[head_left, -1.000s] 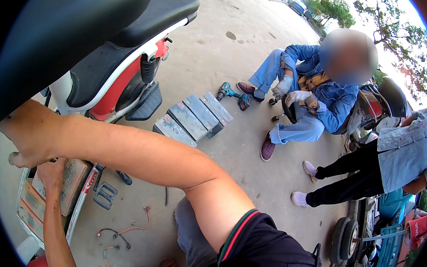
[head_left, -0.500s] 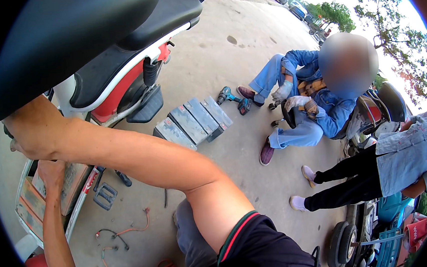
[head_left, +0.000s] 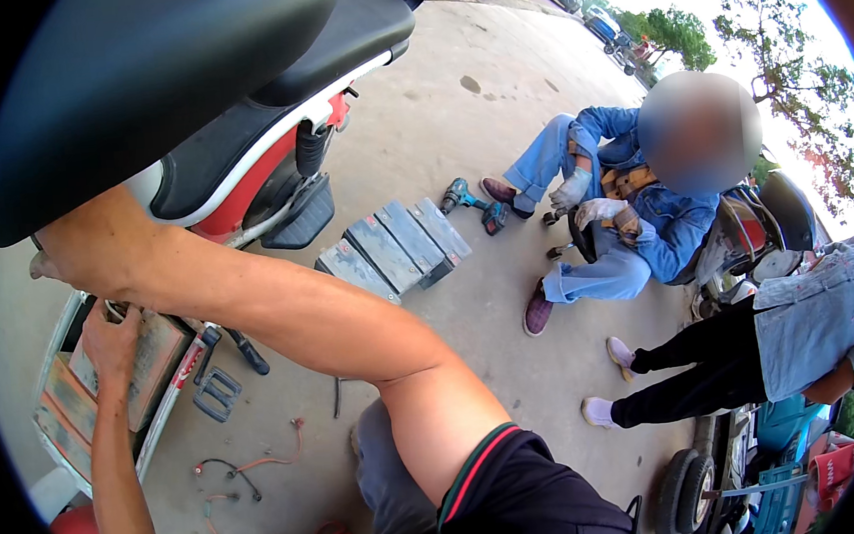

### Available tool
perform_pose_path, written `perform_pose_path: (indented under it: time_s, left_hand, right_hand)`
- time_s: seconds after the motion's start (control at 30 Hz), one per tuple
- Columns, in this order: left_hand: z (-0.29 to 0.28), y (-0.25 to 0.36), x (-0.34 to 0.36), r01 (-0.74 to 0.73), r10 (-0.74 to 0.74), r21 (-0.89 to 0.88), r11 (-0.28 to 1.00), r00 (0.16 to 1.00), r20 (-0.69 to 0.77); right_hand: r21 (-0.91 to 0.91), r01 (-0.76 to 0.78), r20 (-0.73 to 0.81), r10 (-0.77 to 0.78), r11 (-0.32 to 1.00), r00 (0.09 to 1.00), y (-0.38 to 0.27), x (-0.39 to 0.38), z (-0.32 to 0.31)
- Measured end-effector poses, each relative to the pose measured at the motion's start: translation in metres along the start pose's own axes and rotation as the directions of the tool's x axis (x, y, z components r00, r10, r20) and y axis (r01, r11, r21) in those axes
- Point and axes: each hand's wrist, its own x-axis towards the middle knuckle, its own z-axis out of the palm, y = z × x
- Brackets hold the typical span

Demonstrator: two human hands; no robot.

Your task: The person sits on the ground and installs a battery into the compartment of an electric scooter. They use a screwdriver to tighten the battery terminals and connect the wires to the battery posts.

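"Two bare hands at work, then. Where is the left one?"

"The left hand (head_left: 112,337) is at the far end of the scooter's battery compartment (head_left: 164,418), just over the brown, dusty batteries (head_left: 159,362). Its fingers are curled, partly closed; whether they grip anything I cannot tell."

"And the right?"

"The right hand (head_left: 63,253) reaches past that same far end, close under the black seat (head_left: 161,77). Its wrist is bent and most of its fingers are out of sight, so I can't say how far open it is or what it holds."

"Where exactly are the brown batteries?"

"Side by side inside the compartment, within its pale rim. A black pedal (head_left: 222,392) lies on the ground just outside the right edge."

"Anything else on the ground?"

"Four grey batteries (head_left: 395,244) in a row, touching or nearly so, and a teal-and-black cordless drill (head_left: 458,195) near the row's far corner. A red-and-black cable (head_left: 265,462) lies nearer the wearer."

"Who is that beyond the drill?"

"A seated co-worker in a denim jacket (head_left: 680,232), gloved hands together at a dark, rounded part."
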Motion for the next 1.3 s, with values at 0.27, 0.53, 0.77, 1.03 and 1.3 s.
perform_pose_path:
  time_s: [0.27,0.53,0.77,1.03,1.3]
  left_hand:
    - [0.009,0.011,-0.007,-0.113,0.112,-0.003,0.994,0.989,-0.1]
    - [0.017,-0.031,0.005,-0.251,0.246,-0.009,0.968,0.956,-0.158]
    - [-0.007,0.023,0.0,0.002,-0.007,0.048,0.999,0.994,0.113]
    - [-0.004,0.004,-0.007,-0.105,0.099,0.1,0.989,0.993,0.066]
    - [0.001,0.003,-0.009,-0.086,0.083,0.054,0.995,0.994,0.068]
  right_hand:
    - [0.229,-0.043,0.046,0.033,0.972,0.998,0.013,-0.009,0.017]
    - [-0.027,0.117,-0.077,-0.118,0.993,0.99,0.0,-0.006,0.034]
    - [0.425,-0.239,0.02,0.255,0.873,0.967,-0.006,0.0,-0.001]
    - [0.95,-0.272,0.273,0.015,0.153,0.962,0.041,0.022,0.029]
    - [0.893,-0.287,0.281,0.068,0.347,0.957,0.034,0.006,0.033]
